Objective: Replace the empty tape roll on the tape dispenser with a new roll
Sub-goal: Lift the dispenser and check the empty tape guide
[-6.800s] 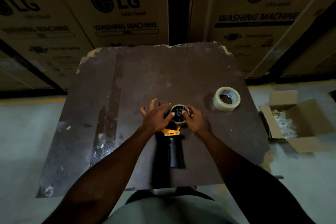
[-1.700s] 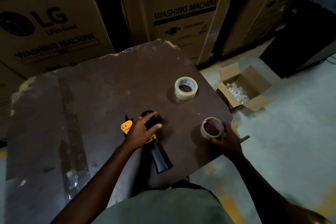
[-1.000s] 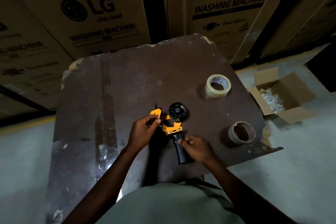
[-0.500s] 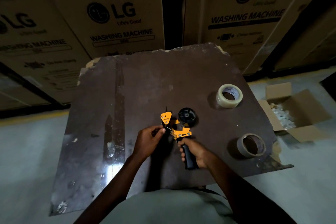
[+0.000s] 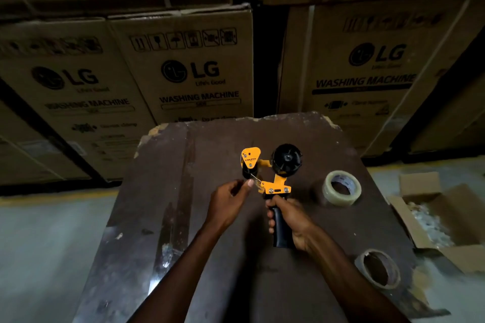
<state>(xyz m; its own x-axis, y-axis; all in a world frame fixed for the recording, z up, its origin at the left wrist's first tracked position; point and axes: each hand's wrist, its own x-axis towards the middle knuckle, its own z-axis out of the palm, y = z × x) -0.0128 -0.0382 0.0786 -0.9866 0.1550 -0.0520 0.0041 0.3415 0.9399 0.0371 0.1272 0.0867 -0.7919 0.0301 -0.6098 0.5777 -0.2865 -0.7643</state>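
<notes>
While my right hand point(image 5: 288, 220) grips the tape dispenser point(image 5: 273, 178) and my left hand point(image 5: 228, 202) pinches its front, item: new roll point(image 5: 341, 187), far right on desk point(image 5: 162, 217); light, stiff; I'd grasp its outer rim.

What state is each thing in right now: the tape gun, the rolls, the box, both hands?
Tape dispenser: lifted, black hub bare, no roll on it.
New tape roll: lying flat on the table, untouched.
Empty tape roll: lying near the table's edge.
Cardboard box: on the floor, flaps open.
Right hand: grips the black handle.
Left hand: pinches at the dispenser's front.
</notes>
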